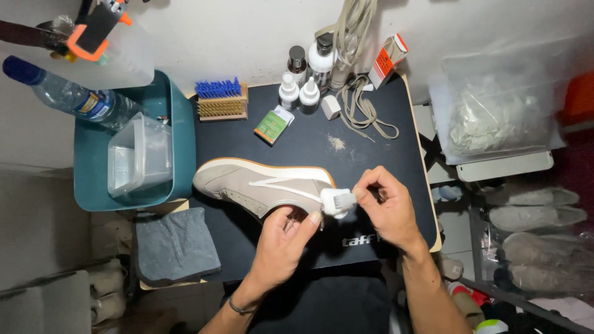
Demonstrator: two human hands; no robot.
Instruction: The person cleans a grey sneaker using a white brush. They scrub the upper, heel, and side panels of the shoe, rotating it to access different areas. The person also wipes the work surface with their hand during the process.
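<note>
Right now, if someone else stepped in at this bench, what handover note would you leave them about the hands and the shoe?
Left hand: steadies the beige sneaker at its heel opening, thumb on the edge.
Right hand: pinches a small white brush, bristles against the sneaker's heel end.
Sneaker lies on its side on the black mat, toe pointing toward the teal tub; its laces are out, lying at the back of the mat.
Nearby: bottles and a blue-bristled brush at the back, grey cloth at the left.
Done: laces removed.
Left: cannot tell how much of the upper is brushed.
</note>
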